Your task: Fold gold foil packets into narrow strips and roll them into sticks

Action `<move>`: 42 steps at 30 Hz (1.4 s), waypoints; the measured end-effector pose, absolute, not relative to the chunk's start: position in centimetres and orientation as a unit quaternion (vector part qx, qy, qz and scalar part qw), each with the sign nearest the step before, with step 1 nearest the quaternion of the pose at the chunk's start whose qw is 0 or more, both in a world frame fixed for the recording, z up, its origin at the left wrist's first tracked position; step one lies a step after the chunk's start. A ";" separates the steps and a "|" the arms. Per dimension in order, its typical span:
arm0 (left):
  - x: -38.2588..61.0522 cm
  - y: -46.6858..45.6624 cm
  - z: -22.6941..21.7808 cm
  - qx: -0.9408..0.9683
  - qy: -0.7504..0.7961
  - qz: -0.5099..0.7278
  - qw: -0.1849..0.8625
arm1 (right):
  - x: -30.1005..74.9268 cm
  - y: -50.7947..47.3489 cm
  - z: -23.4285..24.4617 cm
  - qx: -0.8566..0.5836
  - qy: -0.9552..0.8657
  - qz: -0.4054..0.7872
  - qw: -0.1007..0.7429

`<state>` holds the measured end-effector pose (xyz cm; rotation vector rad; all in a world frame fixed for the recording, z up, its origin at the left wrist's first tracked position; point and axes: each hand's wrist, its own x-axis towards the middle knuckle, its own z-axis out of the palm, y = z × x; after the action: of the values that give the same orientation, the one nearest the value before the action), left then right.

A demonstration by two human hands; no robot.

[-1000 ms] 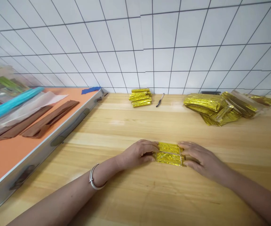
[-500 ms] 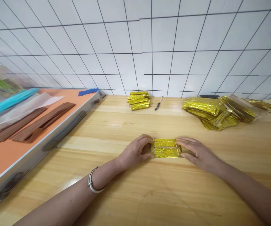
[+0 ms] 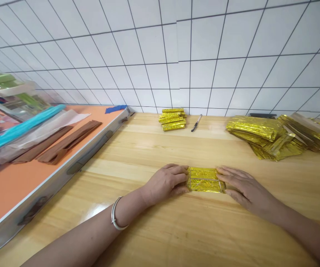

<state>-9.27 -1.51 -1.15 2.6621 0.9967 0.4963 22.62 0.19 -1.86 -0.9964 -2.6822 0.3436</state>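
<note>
A small rectangle of shiny gold foil (image 3: pixel 204 179), with a pale line across its middle, lies flat on the wooden table before me. My left hand (image 3: pixel 171 180) grips its left edge, thumb at the near corner and fingers at the far one. At the opposite edge, my right hand (image 3: pixel 239 185) holds the foil the same way, its fingers fairly straight. The fingertips cover both short ends of the foil. A silver bangle (image 3: pixel 115 214) circles my left wrist.
Rolled gold foil pieces (image 3: pixel 173 119) are stacked by the tiled wall, beside a pen (image 3: pixel 196 123). A larger heap of gold foil (image 3: pixel 262 135) lies at right. On the left, a raised orange surface (image 3: pixel 73 172) with a metal edge bears brown strips (image 3: pixel 71 142) and a turquoise roll (image 3: pixel 26 126).
The view has swung slightly left, so everything sits farther right. My left fingers lie lower and closer over the foil's edge. Both hands stay on the foil.
</note>
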 end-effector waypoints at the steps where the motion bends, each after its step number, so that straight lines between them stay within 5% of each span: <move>1: -9.3 -1.6 -1.0 0.920 0.337 0.160 0.117 | 22.6 0.1 -1.8 -0.345 -0.923 0.114 0.124; 29: -9.3 -1.9 -1.3 0.931 0.337 0.129 0.059 | 22.4 -0.8 -1.7 -0.346 -0.929 0.070 0.108; 42: -9.3 -1.1 -1.3 0.911 0.331 0.187 0.160 | 22.4 -0.2 -1.5 -0.336 -0.923 0.112 0.148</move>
<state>-9.27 -1.06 -1.33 2.6029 0.9461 0.5330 22.40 -0.18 -1.46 -0.9660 -2.6563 0.3226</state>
